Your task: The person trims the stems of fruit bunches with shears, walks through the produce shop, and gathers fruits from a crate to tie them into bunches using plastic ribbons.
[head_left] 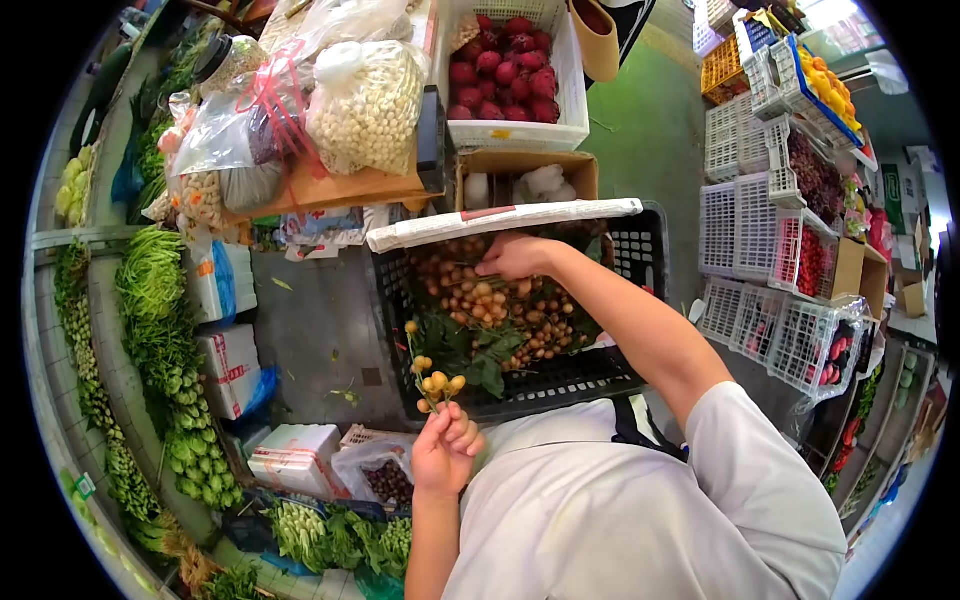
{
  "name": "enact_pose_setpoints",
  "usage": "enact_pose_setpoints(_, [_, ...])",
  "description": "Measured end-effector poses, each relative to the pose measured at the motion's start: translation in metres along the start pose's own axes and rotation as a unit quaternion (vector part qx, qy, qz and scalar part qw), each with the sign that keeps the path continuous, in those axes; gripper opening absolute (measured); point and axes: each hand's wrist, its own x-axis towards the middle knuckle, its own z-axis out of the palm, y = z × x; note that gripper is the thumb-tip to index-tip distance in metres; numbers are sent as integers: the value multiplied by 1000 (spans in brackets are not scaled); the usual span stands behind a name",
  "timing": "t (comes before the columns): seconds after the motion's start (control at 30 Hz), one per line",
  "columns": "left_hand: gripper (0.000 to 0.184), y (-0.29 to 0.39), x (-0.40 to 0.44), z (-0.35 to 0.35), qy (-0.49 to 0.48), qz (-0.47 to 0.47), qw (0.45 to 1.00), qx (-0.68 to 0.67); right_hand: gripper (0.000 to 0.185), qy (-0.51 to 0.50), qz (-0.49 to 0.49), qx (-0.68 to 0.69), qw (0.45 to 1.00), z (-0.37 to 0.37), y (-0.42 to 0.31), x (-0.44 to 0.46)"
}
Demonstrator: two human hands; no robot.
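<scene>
My left hand (447,447) is closed round the stem of a small sprig of yellow fruit that look like wampees (438,383), held upright beside the near left edge of a black plastic crate (480,408). Inside the crate lies a heap of brownish wampees (490,300) on stems with dark green leaves (487,362). My right hand (518,257) reaches into the far part of this heap, with bent fingers closed on a bunch; its fingertips are partly hidden among the fruit. A white foam lid or board (505,222) lies across the crate's far side, just beyond my right hand.
A cardboard box (580,180) and a white crate of dark red fruit (565,127) stand beyond. To the left, a wooden table (345,190) bears bagged goods. Leafy vegetables (165,330) line the left; stacked white crates (738,225) stand right.
</scene>
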Motion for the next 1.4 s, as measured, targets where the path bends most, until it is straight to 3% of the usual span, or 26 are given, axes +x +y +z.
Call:
enact_pose_setpoints(0.13, [14,5,1,-1,15,9,1000,16,45,36,-1,108,993,18,12,-34])
enact_pose_setpoints(0.27, [14,5,4,-6,9,15,999,31,39,36,11,307,951,43,-1,-89])
enact_pose_setpoints(0.3, [14,3,7,-5,34,27,998,50,38,58,-26,314,947,58,3,-91])
enact_pose_setpoints(0.33, [13,2,10,-5,59,38,995,69,34,53,-40,415,908,76,4,-94])
enact_pose_setpoints(0.4, [15,-5,25,-11,34,37,995,83,32,20,27,541,840,102,5,-97])
enact_pose_setpoints(0.47, [15,-14,46,-7,156,55,962,218,32,15,13,627,779,127,3,-87])
enact_pose_setpoints(0.53, [16,-18,64,-17,141,46,959,240,31,35,83,651,754,141,-2,-81])
enact_pose_setpoints(0.63, [18,-21,74,-24,155,43,956,246,30,18,65,630,774,153,4,-72])
enact_pose_setpoints(0.77, [18,-12,72,-28,141,25,968,207,28,8,62,646,761,144,2,-75])
enact_pose_setpoints(0.87, [20,-5,75,-29,153,9,982,106,37,18,91,621,778,138,-4,-82])
enact_pose_setpoints(0.93, [20,-1,77,-30,140,32,985,100,49,1,120,672,731,138,-5,-90])
enact_pose_setpoints(1.0, [19,0,80,-27,136,34,984,110,59,-51,115,668,734,132,-4,-105])
enact_pose_setpoints(1.1, [19,3,82,-25,148,16,981,123,55,-62,100,539,834,136,2,-125])
enact_pose_setpoints(1.13, [19,3,84,-25,147,3,981,123,55,-62,100,538,835,138,9,-128])
enact_pose_setpoints(1.2, [19,2,87,-28,145,-10,982,124,42,-45,76,409,908,139,16,-135])
enact_pose_setpoints(1.23, [19,2,88,-29,151,-17,981,117,32,-16,83,387,918,141,18,-137])
enact_pose_setpoints(1.4, [19,3,98,-40,159,-56,980,104,30,99,44,254,961,118,-13,-155])
